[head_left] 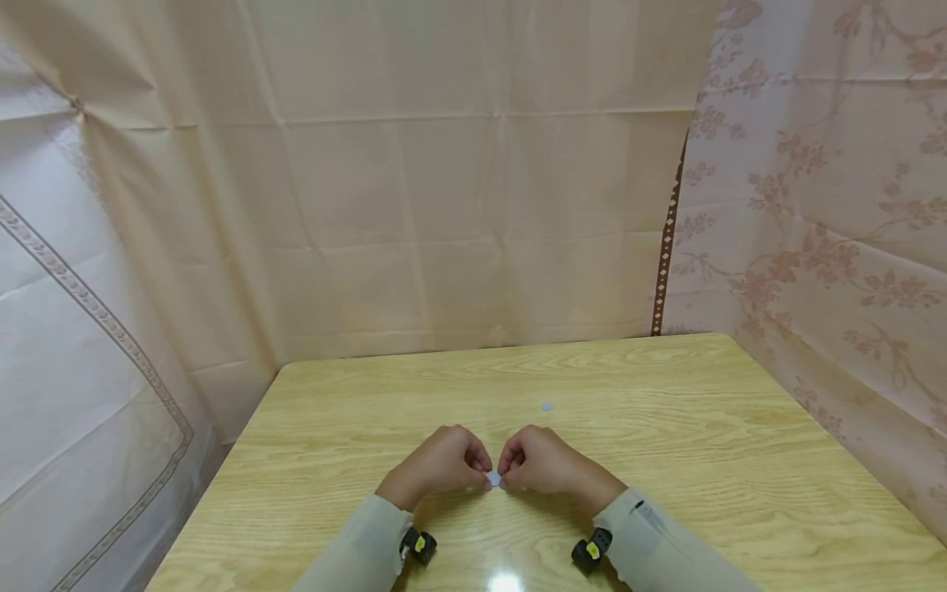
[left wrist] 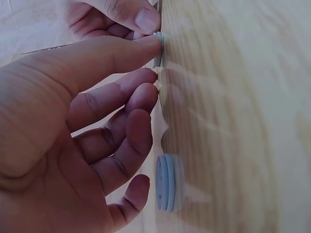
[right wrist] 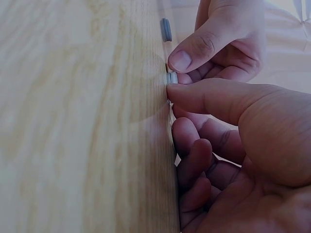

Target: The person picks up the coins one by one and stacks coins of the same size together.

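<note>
A small pale round disc (head_left: 494,478) lies low at the tabletop between the two hands, its edge showing in the left wrist view as a thin layered piece (left wrist: 158,48). From the left, my left hand (head_left: 442,464) pinches its edge with thumb and finger. My right hand (head_left: 549,467) pinches the opposite edge, the thumb against the disc (right wrist: 172,77) in the right wrist view. The other fingers of both hands are bent. Farther back and slightly right rests a second disc (head_left: 547,406), blue-grey and layered in the left wrist view (left wrist: 167,183).
The wood-grain table (head_left: 355,411) reaches back to a beige curtain (head_left: 444,205). Patterned cloth (head_left: 829,214) hangs at the right and white cloth (head_left: 66,345) at the left. A bright reflection shows at the table's near side.
</note>
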Action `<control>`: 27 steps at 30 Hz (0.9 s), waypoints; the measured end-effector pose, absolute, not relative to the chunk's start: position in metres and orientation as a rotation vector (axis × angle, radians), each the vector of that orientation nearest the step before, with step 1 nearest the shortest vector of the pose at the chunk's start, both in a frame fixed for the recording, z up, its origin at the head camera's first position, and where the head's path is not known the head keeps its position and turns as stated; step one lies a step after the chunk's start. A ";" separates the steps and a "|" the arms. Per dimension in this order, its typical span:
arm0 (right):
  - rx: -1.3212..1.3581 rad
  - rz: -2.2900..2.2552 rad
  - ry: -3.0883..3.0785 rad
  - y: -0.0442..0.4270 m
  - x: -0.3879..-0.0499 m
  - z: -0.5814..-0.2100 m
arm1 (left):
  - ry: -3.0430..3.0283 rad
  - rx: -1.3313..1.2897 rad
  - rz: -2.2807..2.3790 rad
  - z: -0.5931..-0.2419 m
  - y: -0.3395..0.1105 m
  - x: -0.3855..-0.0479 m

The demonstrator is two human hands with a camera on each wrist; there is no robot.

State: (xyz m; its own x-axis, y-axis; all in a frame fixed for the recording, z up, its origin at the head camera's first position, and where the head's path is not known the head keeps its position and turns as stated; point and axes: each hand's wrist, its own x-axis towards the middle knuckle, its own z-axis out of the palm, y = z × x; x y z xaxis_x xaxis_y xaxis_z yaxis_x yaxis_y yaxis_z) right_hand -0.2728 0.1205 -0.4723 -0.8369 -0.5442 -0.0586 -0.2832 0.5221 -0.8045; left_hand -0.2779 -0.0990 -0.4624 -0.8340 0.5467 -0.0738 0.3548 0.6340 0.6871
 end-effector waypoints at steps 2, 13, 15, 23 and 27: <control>-0.693 -1.217 2.464 0.121 -0.273 -0.473 | 2.583 0.742 0.995 -0.463 -0.099 -0.278; -0.706 -1.198 2.471 0.121 -0.273 -0.473 | 2.610 0.808 0.951 -0.463 -0.098 -0.277; -0.707 -1.197 2.465 0.122 -0.273 -0.472 | 2.612 0.806 0.946 -0.463 -0.098 -0.277; -0.697 -1.180 2.438 0.124 -0.275 -0.469 | 2.616 0.774 0.954 -0.464 -0.098 -0.278; -0.704 -1.186 2.420 0.127 -0.277 -0.469 | 2.593 0.759 0.985 -0.464 -0.098 -0.277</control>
